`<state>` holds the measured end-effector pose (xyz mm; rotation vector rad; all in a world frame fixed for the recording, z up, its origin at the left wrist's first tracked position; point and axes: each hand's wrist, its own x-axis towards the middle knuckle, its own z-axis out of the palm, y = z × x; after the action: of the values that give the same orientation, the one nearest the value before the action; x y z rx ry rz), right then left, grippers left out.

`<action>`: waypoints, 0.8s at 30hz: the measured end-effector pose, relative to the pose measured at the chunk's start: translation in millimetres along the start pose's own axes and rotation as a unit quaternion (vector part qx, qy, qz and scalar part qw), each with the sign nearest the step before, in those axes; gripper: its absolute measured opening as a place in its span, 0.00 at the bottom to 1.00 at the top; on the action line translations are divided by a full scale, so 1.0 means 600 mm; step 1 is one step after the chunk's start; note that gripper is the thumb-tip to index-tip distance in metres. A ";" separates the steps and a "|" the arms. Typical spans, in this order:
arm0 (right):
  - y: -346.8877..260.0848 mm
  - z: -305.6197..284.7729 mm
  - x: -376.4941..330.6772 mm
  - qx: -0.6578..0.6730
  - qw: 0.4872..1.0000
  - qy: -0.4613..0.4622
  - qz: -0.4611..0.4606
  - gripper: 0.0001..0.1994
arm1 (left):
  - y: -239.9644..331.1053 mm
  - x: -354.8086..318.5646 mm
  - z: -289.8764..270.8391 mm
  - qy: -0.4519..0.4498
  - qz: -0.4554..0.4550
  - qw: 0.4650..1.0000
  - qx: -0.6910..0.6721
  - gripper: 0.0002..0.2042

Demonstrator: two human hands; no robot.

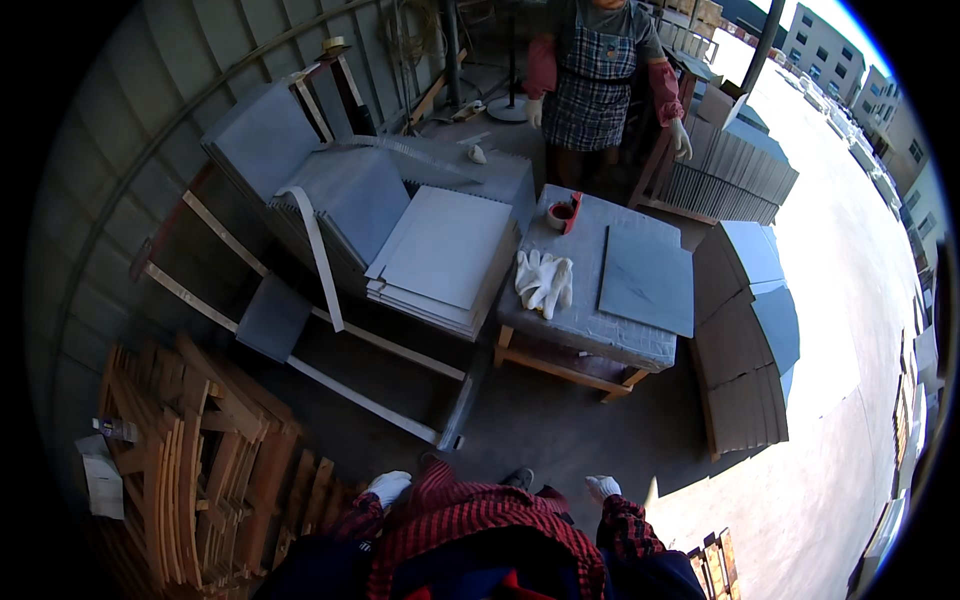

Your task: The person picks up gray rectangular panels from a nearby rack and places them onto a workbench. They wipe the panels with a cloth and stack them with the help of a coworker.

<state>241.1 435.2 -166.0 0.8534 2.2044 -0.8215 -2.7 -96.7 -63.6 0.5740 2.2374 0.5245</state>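
Gloves [544, 281] lay untouched on the counter [585, 325] beside a grey tile [647, 279]; your left hand [387, 487] and right hand [602, 487] hung apart, gloved, holding nothing, well short of it.

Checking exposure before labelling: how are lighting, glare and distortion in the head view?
Head view: the sunlit ground at right is blown out, with hard shadow edges; the shaded left around the wooden slats is dim but readable. Fisheye bends the wall lines near the rim, and the corners are black. The white gloves on the tile stack look sharp; both gloved hands, left and right, sit low.
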 end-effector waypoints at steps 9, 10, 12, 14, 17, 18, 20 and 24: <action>-0.329 -0.144 0.014 0.139 0.969 0.083 -0.184 0.23 | -0.150 -0.010 0.161 -0.016 0.083 0.981 0.172 0.15; -0.344 -0.129 0.009 0.154 0.966 0.065 -0.197 0.23 | -0.135 -0.011 0.153 -0.018 0.054 0.989 0.135 0.15; -0.355 -0.094 -0.009 0.136 0.968 0.026 -0.208 0.23 | -0.024 -0.010 0.083 -0.039 -0.053 0.996 0.057 0.15; -0.342 -0.054 -0.022 0.128 0.975 -0.018 -0.179 0.22 | 0.058 -0.006 0.008 -0.034 -0.057 0.997 0.035 0.17; -0.254 0.001 -0.002 0.115 0.976 -0.008 -0.186 0.23 | 0.055 0.027 -0.015 -0.026 -0.024 0.999 0.014 0.21; -0.223 0.003 -0.012 0.127 0.979 -0.005 -0.158 0.22 | 0.055 0.035 -0.018 -0.038 -0.035 0.999 -0.009 0.21; -0.112 0.041 -0.010 0.062 0.984 0.098 -0.133 0.21 | 0.105 0.070 -0.034 -0.073 -0.044 0.995 -0.050 0.22; -0.062 -0.024 -0.099 -0.033 0.993 0.077 -0.088 0.20 | 0.092 0.089 -0.035 -0.102 -0.068 0.990 -0.073 0.23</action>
<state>244.3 403.0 -102.2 0.7173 2.4559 -0.7817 -38.2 -26.7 -51.6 0.3795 2.0076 0.5294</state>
